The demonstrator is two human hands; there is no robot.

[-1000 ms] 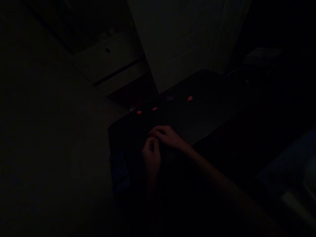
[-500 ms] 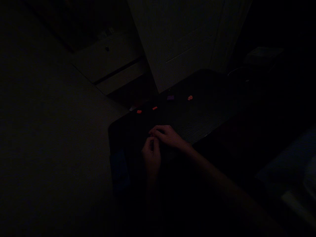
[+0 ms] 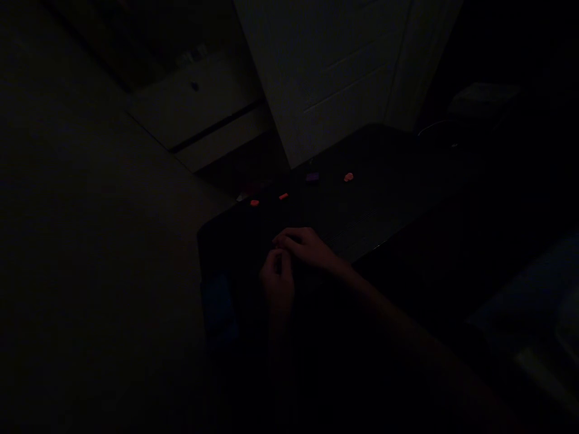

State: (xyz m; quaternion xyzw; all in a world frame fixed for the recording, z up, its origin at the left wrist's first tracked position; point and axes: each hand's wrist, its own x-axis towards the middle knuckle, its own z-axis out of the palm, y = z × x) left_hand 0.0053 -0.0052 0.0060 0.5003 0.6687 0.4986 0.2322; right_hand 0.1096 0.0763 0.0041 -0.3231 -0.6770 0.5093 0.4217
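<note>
The room is very dark. My left hand [image 3: 277, 280] is closed over the dark table [image 3: 362, 211], its fingertips pinched up against those of the other hand. My right hand [image 3: 305, 246] reaches in from the right, also closed, with its fingers bent down at the same spot. Whatever sits between the fingertips is too small and dim to make out. Beyond the hands lie a small orange-red lump [image 3: 254, 203], a short orange-red bar [image 3: 283, 196], a purple block [image 3: 312, 178] and a paler orange piece [image 3: 348, 177].
A dark bluish flat object [image 3: 220, 307] lies at the table's left end. Behind the table stand a pale door-like panel [image 3: 335, 78] and a drawer unit [image 3: 212, 108]. A thin pale cable [image 3: 432, 127] curves at the far right end.
Both hands stay in nearly the same place, fingertips together. The view shifts very slightly and the light on the hands looks dimmer.
</note>
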